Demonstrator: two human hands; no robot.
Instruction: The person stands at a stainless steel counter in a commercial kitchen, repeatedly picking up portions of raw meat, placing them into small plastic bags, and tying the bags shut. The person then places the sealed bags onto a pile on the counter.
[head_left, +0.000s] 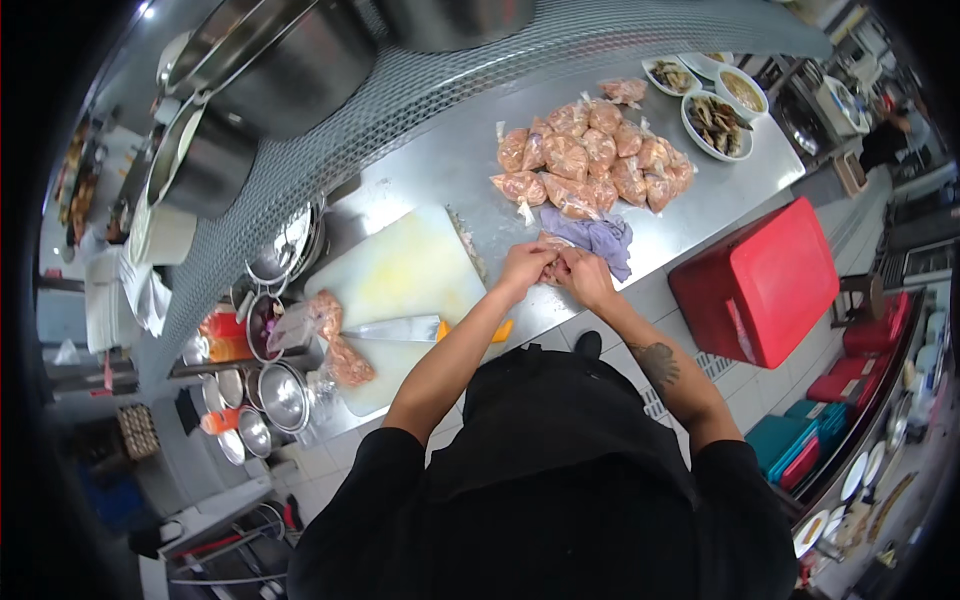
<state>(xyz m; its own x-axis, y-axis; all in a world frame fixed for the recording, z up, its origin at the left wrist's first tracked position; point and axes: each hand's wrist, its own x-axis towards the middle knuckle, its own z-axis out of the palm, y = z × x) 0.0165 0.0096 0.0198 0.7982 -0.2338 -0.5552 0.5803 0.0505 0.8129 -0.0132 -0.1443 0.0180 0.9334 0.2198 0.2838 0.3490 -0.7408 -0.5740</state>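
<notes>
Both of my hands meet at the near edge of the steel worktable. My left hand (527, 268) and my right hand (588, 274) pinch a small clear plastic bag of pinkish minced meat (553, 238), which they partly cover. Right behind them lies a crumpled purple cloth (600, 236). Beyond the cloth, several knotted bags of similar meat (568, 155) are heaped together. To my left, a knife (394, 330) with an orange handle rests on a white cutting board (397, 255), its handle partly behind my left forearm. More bagged meat (349, 363) lies at the board's left side.
Bowls of food (717, 126) stand at the table's far right corner. A perforated metal shelf (420, 94) carrying large pots (292, 71) overhangs the back. Metal bowls (283, 397) crowd the left end. A red cooler box (780, 277) stands on the floor at right.
</notes>
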